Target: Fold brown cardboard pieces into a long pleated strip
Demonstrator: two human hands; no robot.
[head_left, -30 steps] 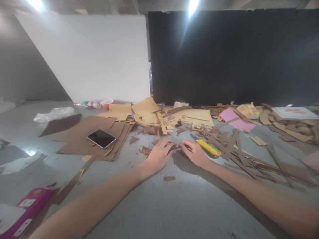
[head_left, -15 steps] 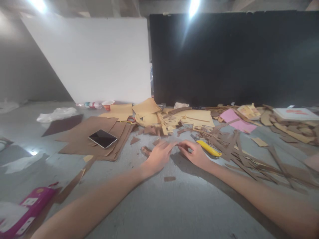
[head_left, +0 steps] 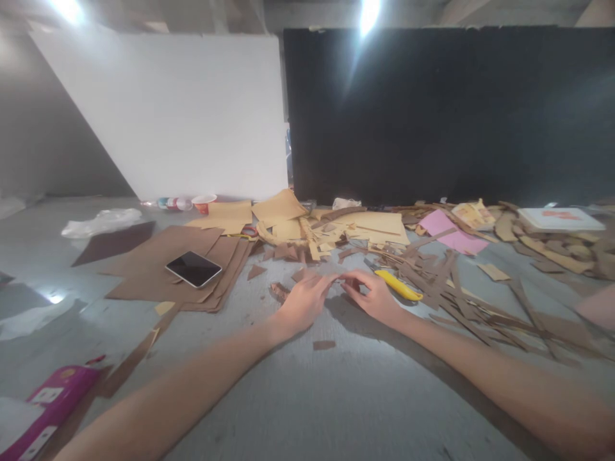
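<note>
Over the middle of the grey table, my left hand [head_left: 303, 302] and my right hand [head_left: 373, 298] meet at the fingertips. Both are closed in a pinch; whatever lies between the fingers is too small or hidden to make out. Just beyond my right hand rests a yellow utility knife [head_left: 398, 285], its blade end pointing away to the left. A ridged brown paper piece [head_left: 278, 292] lies beside my left hand, partly covered by it. Nearer me is a small brown paper rectangle [head_left: 324, 345].
A smartphone [head_left: 193, 269] lies on stacked brown sheets [head_left: 148, 256] at left. Brown strips [head_left: 461, 301] spread to the right, yellow paper scraps [head_left: 379, 225] behind. Red-handled scissors [head_left: 249, 232] sit among the papers. A magenta power strip [head_left: 62, 397] is at front left.
The whole view has shifted slightly, with objects appearing a little further left. Both hands stay together at the fingertips, with hardly any change in their pinch.
</note>
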